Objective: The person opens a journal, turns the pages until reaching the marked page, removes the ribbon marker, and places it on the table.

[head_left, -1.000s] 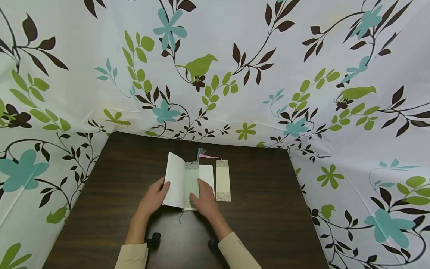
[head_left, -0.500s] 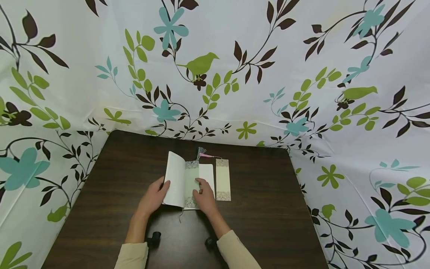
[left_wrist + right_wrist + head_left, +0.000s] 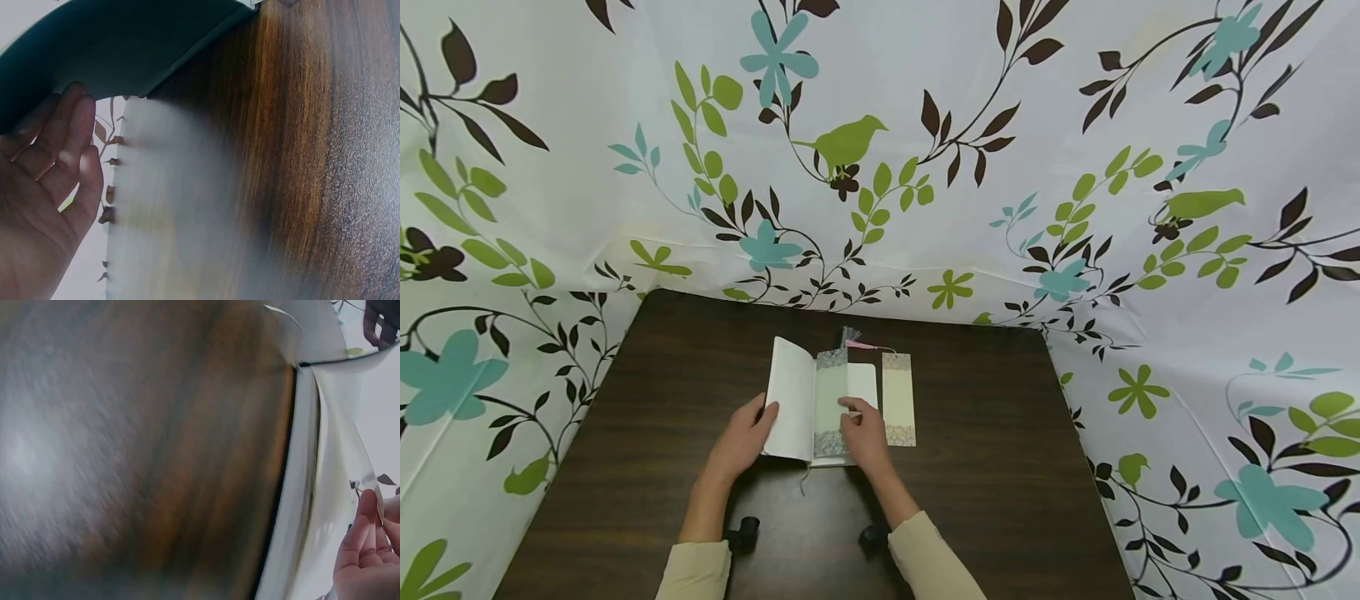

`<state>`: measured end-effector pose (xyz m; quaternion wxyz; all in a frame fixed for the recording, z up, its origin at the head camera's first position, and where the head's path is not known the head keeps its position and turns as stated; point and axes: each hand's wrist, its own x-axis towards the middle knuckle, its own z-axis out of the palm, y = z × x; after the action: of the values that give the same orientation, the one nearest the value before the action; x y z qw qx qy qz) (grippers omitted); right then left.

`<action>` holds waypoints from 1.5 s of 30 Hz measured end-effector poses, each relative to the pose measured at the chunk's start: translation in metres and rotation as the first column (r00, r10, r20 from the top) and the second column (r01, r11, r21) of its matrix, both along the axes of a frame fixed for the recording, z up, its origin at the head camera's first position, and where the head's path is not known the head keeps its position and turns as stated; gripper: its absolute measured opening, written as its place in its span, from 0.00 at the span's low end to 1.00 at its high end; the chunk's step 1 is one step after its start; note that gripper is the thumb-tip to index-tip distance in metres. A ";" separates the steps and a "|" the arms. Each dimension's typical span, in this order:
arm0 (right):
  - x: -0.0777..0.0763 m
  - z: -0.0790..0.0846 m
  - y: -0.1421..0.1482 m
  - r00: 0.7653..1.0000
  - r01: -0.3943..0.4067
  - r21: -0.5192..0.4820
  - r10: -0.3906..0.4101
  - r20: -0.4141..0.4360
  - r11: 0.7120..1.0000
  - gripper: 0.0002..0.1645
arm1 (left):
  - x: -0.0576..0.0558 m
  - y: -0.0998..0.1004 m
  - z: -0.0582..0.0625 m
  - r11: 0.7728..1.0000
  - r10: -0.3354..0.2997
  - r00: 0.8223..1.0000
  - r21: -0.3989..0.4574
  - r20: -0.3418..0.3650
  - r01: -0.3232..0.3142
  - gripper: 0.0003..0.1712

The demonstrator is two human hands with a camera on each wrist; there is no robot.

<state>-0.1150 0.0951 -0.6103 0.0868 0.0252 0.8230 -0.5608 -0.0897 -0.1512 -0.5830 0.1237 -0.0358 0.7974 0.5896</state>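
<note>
Notebook [image 3: 792, 400] lies open on the dark wood-grain table [image 3: 992, 425], L leaf/cover tilted up, R side down on the tabletop. Inside it, over the R-hand page nr the fold, is the green bookmark [image 3: 831, 402], patterned bands top & bottom, grey tassel [image 3: 850, 334] sticking out past the notebook's top edge.

R hand [image 3: 867, 437] pinches the bookmark's R edge b/w thumb & fingertips; R wrist cam shows the strip edge-on, bowed up off the page there. L hand [image 3: 747, 433] grips the raised leaf at its outer edge: thumb on the white page side, other fingers [image 3: 56, 144] behind, fairly straight w/ slight gaps b/w them, against the dark cover [image 3: 144, 47] (thumb is hidden in the L wrist view).

Cream bookmark [image 3: 898, 402] lies flat on the table just beside the notebook's R edge; its pink tassel [image 3: 867, 346] runs L from its top end toward the grey one. Thin ribbon [image 3: 803, 482] hangs out of the notebook's bottom. Printed cloth [image 3: 880, 75], w/ leaves, flowers & birds, behind the table.
</note>
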 end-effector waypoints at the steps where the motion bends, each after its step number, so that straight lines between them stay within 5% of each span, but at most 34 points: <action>1: -0.001 0.002 0.002 1.000 0.005 -0.001 -0.005 -0.007 1.000 0.20 | 0.000 0.000 0.000 1.000 0.002 1.000 -0.001 0.000 -0.002 0.31; 10: -0.015 0.017 0.026 0.995 0.066 0.000 -0.066 -0.070 0.998 0.20 | 0.000 0.000 0.001 1.000 -0.007 1.000 -0.002 -0.001 0.007 0.32; 21: -0.027 0.027 0.090 0.975 0.194 -0.029 -0.196 -0.104 0.981 0.20 | 0.000 -0.001 0.000 1.000 -0.007 1.000 -0.010 0.003 0.007 0.34; 32: -0.021 0.014 0.140 0.953 0.288 0.004 -0.286 -0.094 0.958 0.19 | -0.002 -0.001 -0.001 1.000 -0.004 1.000 -0.022 0.025 0.004 0.37; 45: -0.014 -0.003 0.162 0.947 0.322 0.090 -0.321 -0.029 0.942 0.20 | -0.002 -0.001 -0.007 1.000 -0.013 1.000 -0.027 0.024 0.014 0.37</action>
<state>-0.1290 0.2567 -0.6131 -0.0128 0.1593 0.8337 -0.5286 -0.0921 -0.1520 -0.5895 0.1369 -0.0391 0.8039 0.5775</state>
